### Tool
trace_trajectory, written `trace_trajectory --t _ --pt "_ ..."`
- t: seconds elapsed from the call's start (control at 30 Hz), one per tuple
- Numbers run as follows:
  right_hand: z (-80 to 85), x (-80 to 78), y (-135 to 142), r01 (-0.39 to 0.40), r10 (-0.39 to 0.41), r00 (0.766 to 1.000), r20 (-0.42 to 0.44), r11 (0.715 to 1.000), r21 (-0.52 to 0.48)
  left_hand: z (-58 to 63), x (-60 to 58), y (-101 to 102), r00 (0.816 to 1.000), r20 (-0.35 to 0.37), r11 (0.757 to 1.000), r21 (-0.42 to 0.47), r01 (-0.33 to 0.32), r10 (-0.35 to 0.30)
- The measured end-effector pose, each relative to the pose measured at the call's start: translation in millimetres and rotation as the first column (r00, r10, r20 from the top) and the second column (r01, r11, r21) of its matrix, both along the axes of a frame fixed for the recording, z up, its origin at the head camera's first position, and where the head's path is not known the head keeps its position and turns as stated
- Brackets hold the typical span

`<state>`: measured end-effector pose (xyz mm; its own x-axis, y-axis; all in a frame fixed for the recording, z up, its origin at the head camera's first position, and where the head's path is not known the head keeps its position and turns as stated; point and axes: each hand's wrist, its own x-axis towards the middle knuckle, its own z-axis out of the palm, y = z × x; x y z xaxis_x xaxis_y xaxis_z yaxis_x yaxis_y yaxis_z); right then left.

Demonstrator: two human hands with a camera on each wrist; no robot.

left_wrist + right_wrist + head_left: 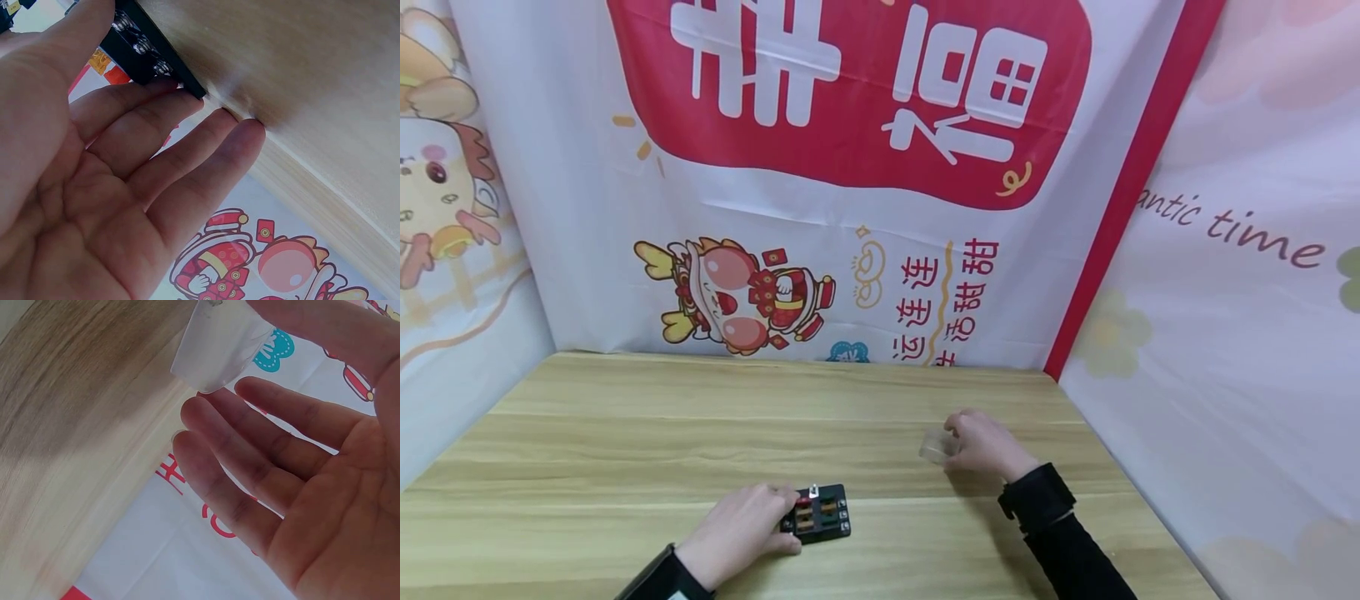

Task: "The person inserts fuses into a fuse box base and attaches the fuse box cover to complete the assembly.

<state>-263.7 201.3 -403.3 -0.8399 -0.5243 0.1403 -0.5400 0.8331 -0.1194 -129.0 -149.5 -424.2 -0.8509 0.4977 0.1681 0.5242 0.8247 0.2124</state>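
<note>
A black fuse block with several coloured blade fuses lies on the wooden table, in front of the person. My left hand grips its left end, thumb on the near side and fingers on the far side. In the left wrist view, metal screws show along one side of the block, and the thumb hides part of it. Farther back and to the right, my right hand holds a clear plastic cover. The right wrist view has this cover between the thumb and the fingertips, close over the table.
The light wooden table ends at a printed white and red cloth hanging along its back edge. More printed cloth hangs on the right, and another panel on the left.
</note>
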Motion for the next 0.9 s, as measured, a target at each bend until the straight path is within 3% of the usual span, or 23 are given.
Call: trace_trajectory --t 0.53,0.9 --pt "-3.1 -1.0 0.2 0.011 -0.011 1.0 0.011 1.0 -0.004 0.8 -0.8 0.3 0.999 0.037 1.0 -0.008 -0.014 0.014" --pt "-2.4 -1.1 -1.4 0.002 -0.001 0.999 0.049 1.0 -0.022 -0.8 0.0 -0.9 1.0 0.012 1.0 0.016 0.005 -0.005"
